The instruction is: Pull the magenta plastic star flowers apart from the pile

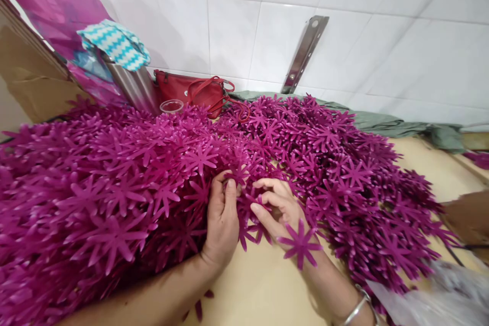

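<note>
Between the two large heaps of magenta petal pieces, my left hand (pixel 223 219) pinches a star-shaped petal piece (pixel 237 175) between thumb and fingers. Close beside it, my right hand (pixel 278 206) has its thumb and fingertips closed on another magenta petal piece, partly hidden by the fingers. A loose flower-shaped petal piece (pixel 300 245) rests over my right wrist. Several more pieces hang or lie below the fingers, above the yellowish tabletop (pixel 252 290). The left heap (pixel 114 188) reaches my left forearm; the right heap (pixel 351 183) spreads behind and beside my right hand.
A red bag (pixel 191 89), a metal tumbler (pixel 133 84) under a blue-and-white cloth (pixel 114 43) and a clear round lid (pixel 171 106) stand at the back. A metal strip (pixel 305 53) leans against the tiled wall. Clear plastic (pixel 439 290) lies at the lower right.
</note>
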`<control>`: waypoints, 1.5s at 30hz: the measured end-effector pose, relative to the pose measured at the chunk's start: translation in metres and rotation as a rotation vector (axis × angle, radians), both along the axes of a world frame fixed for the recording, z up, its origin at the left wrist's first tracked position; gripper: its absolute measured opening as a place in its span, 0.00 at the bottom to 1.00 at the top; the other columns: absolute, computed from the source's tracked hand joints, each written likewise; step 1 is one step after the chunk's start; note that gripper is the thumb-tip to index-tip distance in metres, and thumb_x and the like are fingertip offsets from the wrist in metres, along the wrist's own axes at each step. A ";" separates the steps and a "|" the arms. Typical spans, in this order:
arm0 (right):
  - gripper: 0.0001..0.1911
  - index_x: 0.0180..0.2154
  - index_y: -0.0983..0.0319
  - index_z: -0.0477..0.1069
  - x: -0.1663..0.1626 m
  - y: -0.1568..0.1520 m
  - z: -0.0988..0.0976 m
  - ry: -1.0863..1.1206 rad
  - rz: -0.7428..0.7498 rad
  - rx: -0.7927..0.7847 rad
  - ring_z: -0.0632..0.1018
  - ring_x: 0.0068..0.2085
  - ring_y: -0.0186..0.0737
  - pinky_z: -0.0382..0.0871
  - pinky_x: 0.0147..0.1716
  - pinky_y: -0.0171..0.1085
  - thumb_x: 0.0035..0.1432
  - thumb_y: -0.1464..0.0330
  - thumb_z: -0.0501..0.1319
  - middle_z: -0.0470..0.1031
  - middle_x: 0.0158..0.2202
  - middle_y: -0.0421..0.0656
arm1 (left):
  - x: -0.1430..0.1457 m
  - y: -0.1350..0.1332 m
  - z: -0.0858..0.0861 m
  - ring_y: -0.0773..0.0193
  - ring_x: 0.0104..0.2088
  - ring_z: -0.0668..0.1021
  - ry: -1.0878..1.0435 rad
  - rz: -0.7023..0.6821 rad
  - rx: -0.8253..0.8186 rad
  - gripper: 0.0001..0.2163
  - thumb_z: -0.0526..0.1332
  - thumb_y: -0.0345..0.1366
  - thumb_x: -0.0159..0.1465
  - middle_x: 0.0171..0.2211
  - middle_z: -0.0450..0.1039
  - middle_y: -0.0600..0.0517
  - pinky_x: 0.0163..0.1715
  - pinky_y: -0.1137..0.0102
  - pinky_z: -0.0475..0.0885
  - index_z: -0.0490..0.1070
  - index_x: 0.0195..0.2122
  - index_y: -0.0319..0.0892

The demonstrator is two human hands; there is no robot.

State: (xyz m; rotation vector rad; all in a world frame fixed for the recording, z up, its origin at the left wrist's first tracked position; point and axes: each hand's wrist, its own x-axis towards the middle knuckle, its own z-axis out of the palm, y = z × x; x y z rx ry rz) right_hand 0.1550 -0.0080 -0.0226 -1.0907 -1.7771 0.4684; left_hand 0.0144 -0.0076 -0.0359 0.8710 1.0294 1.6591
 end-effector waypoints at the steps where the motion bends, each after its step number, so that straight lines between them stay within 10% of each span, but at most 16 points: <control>1: 0.05 0.32 0.56 0.79 0.001 0.000 0.000 -0.004 -0.030 0.024 0.76 0.50 0.51 0.69 0.52 0.50 0.61 0.64 0.68 0.78 0.47 0.47 | 0.000 0.001 0.001 0.64 0.43 0.81 -0.022 -0.037 -0.012 0.13 0.63 0.48 0.70 0.43 0.77 0.52 0.47 0.70 0.77 0.72 0.49 0.47; 10: 0.09 0.43 0.55 0.78 0.001 -0.004 0.009 0.049 -0.218 0.189 0.77 0.48 0.45 0.74 0.48 0.45 0.59 0.67 0.72 0.73 0.44 0.44 | 0.003 0.000 0.014 0.71 0.29 0.76 -0.145 -0.292 -0.085 0.15 0.74 0.46 0.59 0.28 0.77 0.56 0.33 0.77 0.72 0.76 0.36 0.40; 37: 0.03 0.36 0.55 0.80 0.008 0.009 -0.006 0.315 -0.102 -0.091 0.79 0.49 0.46 0.72 0.54 0.47 0.61 0.64 0.70 0.79 0.45 0.44 | 0.002 0.001 0.012 0.69 0.31 0.79 -0.045 -0.261 -0.053 0.08 0.73 0.40 0.59 0.30 0.81 0.55 0.36 0.75 0.75 0.79 0.33 0.41; 45: 0.19 0.37 0.55 0.81 0.010 0.006 -0.003 0.463 -0.048 -0.224 0.80 0.47 0.45 0.72 0.53 0.46 0.73 0.56 0.56 0.81 0.43 0.43 | 0.004 0.002 0.011 0.69 0.33 0.80 -0.038 -0.251 -0.038 0.08 0.73 0.39 0.60 0.32 0.81 0.54 0.38 0.74 0.75 0.77 0.34 0.41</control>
